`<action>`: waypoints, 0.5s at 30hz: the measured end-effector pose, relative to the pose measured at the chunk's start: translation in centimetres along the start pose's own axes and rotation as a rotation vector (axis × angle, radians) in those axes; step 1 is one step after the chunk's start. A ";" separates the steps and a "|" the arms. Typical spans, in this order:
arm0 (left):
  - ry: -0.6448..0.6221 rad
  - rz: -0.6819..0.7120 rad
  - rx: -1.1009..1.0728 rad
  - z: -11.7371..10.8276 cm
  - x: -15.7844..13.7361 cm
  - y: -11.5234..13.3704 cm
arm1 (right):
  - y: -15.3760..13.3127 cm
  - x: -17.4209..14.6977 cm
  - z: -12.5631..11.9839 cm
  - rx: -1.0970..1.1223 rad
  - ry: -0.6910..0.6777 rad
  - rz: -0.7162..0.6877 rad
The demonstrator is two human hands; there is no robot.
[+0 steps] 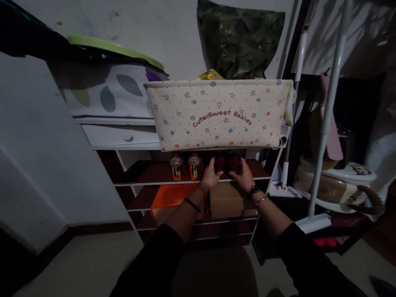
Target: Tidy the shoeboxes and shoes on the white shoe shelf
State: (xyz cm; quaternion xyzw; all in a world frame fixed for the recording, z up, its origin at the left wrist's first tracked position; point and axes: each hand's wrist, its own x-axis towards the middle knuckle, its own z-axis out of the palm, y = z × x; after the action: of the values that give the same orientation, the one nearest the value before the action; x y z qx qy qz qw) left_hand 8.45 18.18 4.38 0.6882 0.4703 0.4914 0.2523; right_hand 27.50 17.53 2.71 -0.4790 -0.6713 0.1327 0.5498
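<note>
A pair of dark red shoes (227, 162) sits side by side on the upper shelf (148, 172) of a white rack, under the overhanging fabric bin. My left hand (210, 175) grips the pair from the left, fingers curled around the outer side. From the right, my right hand (245, 177) closes on the other shoe, its thumb in front. Shadow hides the shoes' far ends and some fingertips. Left of my left hand stands a pair of glittery shoes (185, 165) with orange lower parts.
Above the shelf, a cream star-print bin (219, 111) juts forward. Below are an orange box (176, 200) and a cardboard box (227, 201). A white drawer (123, 136) is at the left. Mop poles (328, 107) and a pink-handled brush (332, 128) stand at the right.
</note>
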 end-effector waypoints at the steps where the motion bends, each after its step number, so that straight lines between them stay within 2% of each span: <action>1: 0.000 0.002 0.007 0.0 0.0 0.1 | 0.0 0.0 0.0 0.008 0.002 0.004; 5: 0.024 -0.010 0.002 0.2 -0.1 0.2 | -0.4 -0.1 0.0 0.025 -0.006 0.031; 9: 0.025 -0.075 -0.114 0.2 -1.1 0.5 | -2.6 -1.4 -0.9 0.048 0.049 0.073; 12: 0.028 0.047 -0.167 -0.3 -4.7 0.7 | -5.4 -5.3 -1.5 0.202 0.148 0.058; 15: 0.081 0.181 -0.220 -0.8 -11.4 -0.3 | -7.7 -12.0 -0.4 0.391 0.186 0.126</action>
State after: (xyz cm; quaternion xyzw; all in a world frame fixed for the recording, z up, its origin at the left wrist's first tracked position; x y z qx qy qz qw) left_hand 6.72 8.00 -0.51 0.6757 0.3591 0.5882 0.2617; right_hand 23.29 4.03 0.91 -0.4144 -0.5478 0.2496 0.6825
